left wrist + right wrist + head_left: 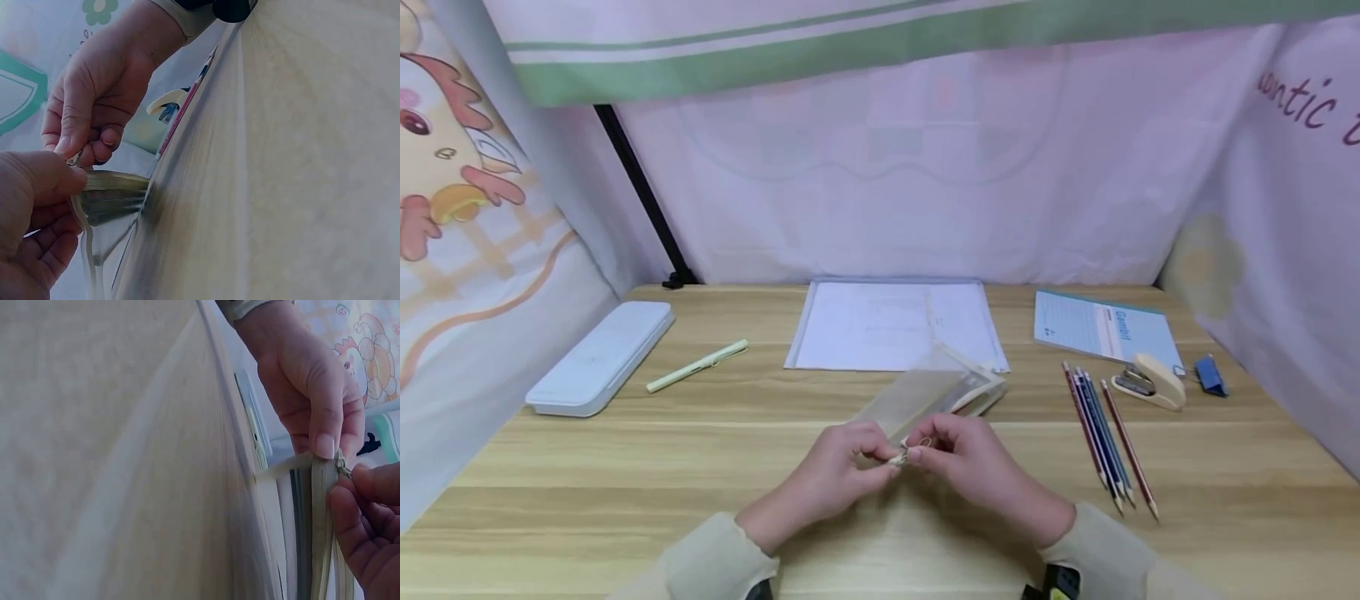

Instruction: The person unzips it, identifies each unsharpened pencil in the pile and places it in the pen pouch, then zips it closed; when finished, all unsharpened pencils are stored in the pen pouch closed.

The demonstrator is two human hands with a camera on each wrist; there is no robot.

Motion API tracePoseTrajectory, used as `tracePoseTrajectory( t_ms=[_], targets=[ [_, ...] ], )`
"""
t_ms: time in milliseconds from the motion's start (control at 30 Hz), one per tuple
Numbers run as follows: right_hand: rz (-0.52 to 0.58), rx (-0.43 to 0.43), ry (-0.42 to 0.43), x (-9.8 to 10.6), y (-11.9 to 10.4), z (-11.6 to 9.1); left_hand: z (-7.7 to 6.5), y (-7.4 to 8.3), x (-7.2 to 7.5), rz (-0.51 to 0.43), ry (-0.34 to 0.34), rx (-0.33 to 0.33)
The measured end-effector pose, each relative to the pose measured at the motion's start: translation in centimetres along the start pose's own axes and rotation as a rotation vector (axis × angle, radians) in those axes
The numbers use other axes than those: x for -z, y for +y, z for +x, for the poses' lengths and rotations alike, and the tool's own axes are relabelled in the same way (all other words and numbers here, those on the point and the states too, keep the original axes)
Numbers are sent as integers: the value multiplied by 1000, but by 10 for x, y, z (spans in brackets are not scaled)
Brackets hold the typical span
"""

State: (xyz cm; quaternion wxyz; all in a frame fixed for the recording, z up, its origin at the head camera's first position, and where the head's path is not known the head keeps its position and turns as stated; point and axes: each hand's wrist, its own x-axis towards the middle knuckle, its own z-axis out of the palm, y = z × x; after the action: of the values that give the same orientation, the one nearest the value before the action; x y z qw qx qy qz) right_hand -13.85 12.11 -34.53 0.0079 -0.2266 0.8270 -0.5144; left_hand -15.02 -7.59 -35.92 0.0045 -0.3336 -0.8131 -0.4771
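A translucent zip pouch (917, 396) with a beige zipper edge stands between both hands over the middle of the table. My left hand (835, 462) pinches the near end of its zipper edge (323, 500) between thumb and fingers. With thumb and forefinger, my right hand (966, 458) grips the small metal zipper pull (342, 465) at that same end. The fingertips of both hands almost meet there. Seen from the left wrist, the pouch's side (115, 194) hangs in folds below the fingers.
Behind the pouch lies a clear folder with white paper (887, 325). To the left are a pale pencil case (602, 354) and a light green pen (697, 367). Several pencils (1101, 433), a notebook (1075, 325), a stapler (1153, 383) and a blue binder clip (1211, 376) lie to the right.
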Motion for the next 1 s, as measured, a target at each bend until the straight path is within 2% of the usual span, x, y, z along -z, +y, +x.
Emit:
tracePoseTrajectory(
  t_ms=[200,300,667,833,1000],
  targets=[
    [-22,-146,14,16,11,2,1,-2,1,28,11,26],
    [-65,-217,57,30,21,3,-2,-4,5,25,18,71],
    [-84,-408,129,72,48,2,-10,-11,16,75,33,270],
    [-129,-451,176,94,59,-6,-12,-15,21,34,44,343],
    [-135,-442,175,106,60,-16,-11,-18,25,26,72,384]
  ],
)
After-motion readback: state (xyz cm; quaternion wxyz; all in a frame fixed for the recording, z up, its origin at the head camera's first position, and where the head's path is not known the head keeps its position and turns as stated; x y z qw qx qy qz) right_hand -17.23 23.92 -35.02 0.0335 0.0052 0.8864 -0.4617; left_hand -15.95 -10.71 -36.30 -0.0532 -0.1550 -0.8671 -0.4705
